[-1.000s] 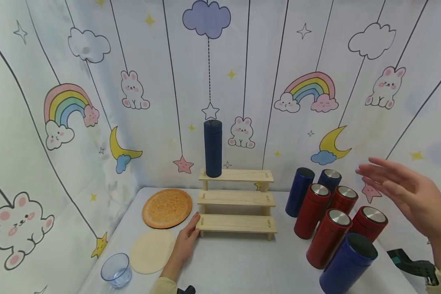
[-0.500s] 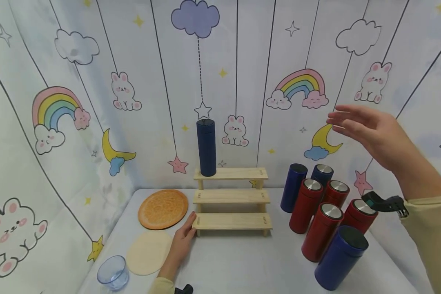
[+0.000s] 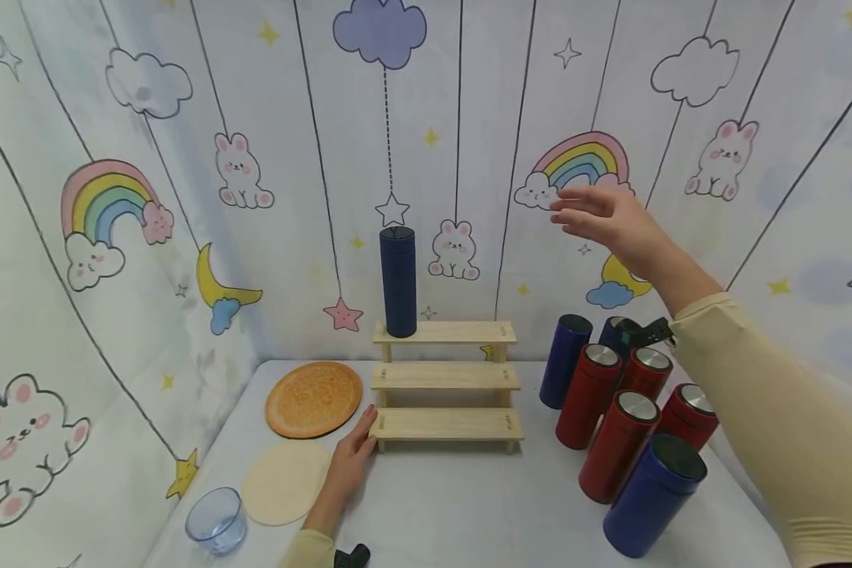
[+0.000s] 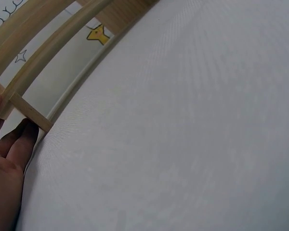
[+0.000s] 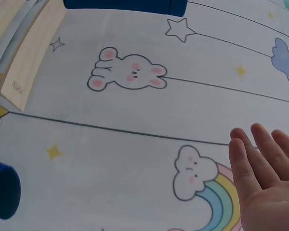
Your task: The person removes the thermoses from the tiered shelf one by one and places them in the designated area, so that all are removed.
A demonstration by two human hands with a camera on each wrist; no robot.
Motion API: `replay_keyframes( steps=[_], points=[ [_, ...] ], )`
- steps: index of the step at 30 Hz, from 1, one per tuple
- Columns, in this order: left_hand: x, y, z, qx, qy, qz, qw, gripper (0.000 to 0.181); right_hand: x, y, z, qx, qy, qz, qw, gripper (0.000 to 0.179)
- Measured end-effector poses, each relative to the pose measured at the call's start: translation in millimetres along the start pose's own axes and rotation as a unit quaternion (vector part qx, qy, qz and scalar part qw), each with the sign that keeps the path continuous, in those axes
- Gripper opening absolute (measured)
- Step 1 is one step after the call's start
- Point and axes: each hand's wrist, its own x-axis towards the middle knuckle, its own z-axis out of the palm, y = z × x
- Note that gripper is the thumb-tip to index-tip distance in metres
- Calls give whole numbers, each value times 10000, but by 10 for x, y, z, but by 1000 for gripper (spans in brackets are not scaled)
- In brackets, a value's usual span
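Observation:
My left hand (image 3: 353, 457) holds the left end of the lowest step of a three-step wooden display stand (image 3: 446, 424). In the left wrist view, the thumb is by the step's end and the fingers (image 4: 23, 147) are against the stand's leg (image 4: 31, 113). A dark blue thermos bottle (image 3: 398, 284) stands upright at the left of the top step. My right hand (image 3: 614, 221) is raised in the air, right of that bottle and above the stand's level. Its fingers are nearly straight with nothing in them, as the right wrist view also shows.
Red thermos bottles (image 3: 619, 447) and blue thermos bottles (image 3: 653, 495) stand grouped on the table's right, under my right forearm. On the left are an orange-brown round mat (image 3: 314, 399), a cream round mat (image 3: 284, 483) and a clear bluish glass (image 3: 216, 521). A printed curtain (image 3: 312, 95) hangs behind.
My right hand has risen from beside the bottle group and swung left toward the stand. The left hand keeps its place, and the bottle on the top step stands as before.

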Motion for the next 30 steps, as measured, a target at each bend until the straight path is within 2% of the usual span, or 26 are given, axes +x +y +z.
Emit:
replay_keyframes(
  steps=[3, 8, 14, 19, 30],
  points=[
    [-12, -17, 0, 4, 41, -7, 10000, 50, 165, 100, 195, 232, -103, 128, 9996, 64],
    [-13, -40, 9, -47, -84, 43, 9999, 51, 384, 255, 506, 537, -179, 294, 9980, 67],
    [3, -58, 9, -45, -12, 74, 10000, 50, 594, 405, 871, 441, -299, 280, 9982, 68],
    [12, -55, 17, 14, -47, 188, 9998, 50, 702, 565, 1136, 353, -358, 428, 9978, 73],
    [-3, -38, 4, 5, -35, 98, 9999, 51, 833, 771, 1778, 1267, -410, 565, 9895, 75]
  ],
)
